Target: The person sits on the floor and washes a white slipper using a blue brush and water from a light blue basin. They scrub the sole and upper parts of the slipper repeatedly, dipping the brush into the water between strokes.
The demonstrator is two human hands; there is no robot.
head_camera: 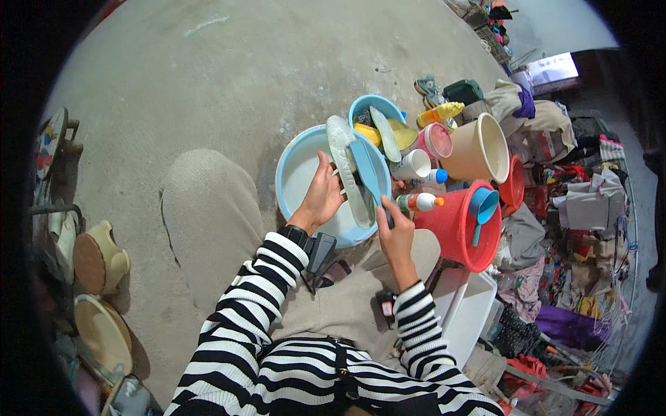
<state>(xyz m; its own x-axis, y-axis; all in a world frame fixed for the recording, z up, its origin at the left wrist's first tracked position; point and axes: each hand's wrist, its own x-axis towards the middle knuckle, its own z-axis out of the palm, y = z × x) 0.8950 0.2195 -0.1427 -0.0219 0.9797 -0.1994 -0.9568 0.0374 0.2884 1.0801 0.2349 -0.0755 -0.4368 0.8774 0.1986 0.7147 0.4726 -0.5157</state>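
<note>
My left hand supports a long, pale shoe or slipper on edge over a light blue basin. White foam covers its upper end, and my left fingers are partly hidden against its side. In my right hand is the handle of a blue brush, whose head lies along the shoe's right side; the bristles are hidden. Whitish liquid fills the basin. Behind it, a smaller blue basin holds a similar pale sole-shaped piece and yellow items.
On the right stand a red bucket with a blue dipper, a cream bucket, a white cup and a white bottle. Clothes and clutter pile beyond. Stools line the left; concrete floor spreads ahead.
</note>
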